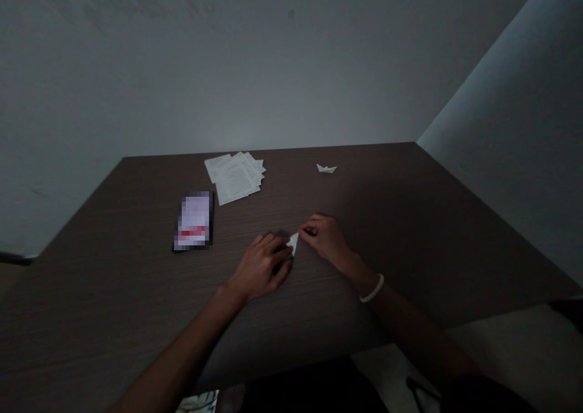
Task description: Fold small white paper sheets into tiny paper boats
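A small white piece of folded paper (293,243) lies near the middle of the table, between my two hands. My left hand (265,264) covers its left part, with the fingertips holding it against the tabletop. At the paper's upper right corner, my right hand (325,237) pinches the tip between thumb and fingers. The fingers hide much of the paper, so its full shape does not show. A small folded paper boat (327,169) stands further back, to the right of the hands.
Several printed paper sheets (237,179) lie overlapping at the back left of the dark wooden table (387,218). A phone (194,221) with a blurred screen lies left of my hands. A pale wall (273,79) rises behind the table, and another slants along the right side.
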Demonstrator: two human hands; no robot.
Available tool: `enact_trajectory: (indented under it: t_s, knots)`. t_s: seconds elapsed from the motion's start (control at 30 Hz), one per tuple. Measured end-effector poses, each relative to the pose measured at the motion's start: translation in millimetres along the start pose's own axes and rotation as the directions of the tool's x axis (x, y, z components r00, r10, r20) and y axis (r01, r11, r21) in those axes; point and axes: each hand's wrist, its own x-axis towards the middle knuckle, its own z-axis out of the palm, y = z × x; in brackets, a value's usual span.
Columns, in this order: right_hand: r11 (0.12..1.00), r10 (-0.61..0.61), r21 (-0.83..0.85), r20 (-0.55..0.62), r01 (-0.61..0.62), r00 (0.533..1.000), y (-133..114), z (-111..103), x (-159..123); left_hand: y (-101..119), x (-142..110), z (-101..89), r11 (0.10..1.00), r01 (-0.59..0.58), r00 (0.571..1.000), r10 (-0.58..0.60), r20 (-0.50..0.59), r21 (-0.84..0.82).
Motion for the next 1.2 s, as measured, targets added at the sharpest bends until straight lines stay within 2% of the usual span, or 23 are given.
enact_trajectory:
  t_s: [0.13, 0.33, 0.7, 1.2]
  knots:
    - [0.998, -0.037, 0.045, -0.019, 0.037, 0.999, 2.7, 0.9, -3.5, -1.7, -1.1, 1.5, 1.0, 0.003, 1.0, -0.003, -0.008, -0.012]
    - [0.99, -0.133, 0.058, 0.047, 0.13, 0.99, 3.5, 0.4, -9.7, -2.0, -0.8, 2.0, 0.998, 0.029, 1.0, -0.029, -0.004, -0.055]
    - [0.991, -0.129, 0.049, 0.08, 0.125, 0.988, 2.7, -0.6, -10.1, -7.3, -0.7, 0.7, 0.981, 0.112, 0.993, -0.114, -0.002, -0.161]
    - [0.992, -0.122, 0.001, 0.125, 0.123, 0.985, -4.8, -7.2, -10.5, -8.4, -1.0, 1.5, 0.981, 0.073, 0.997, -0.078, -0.019, -0.178]
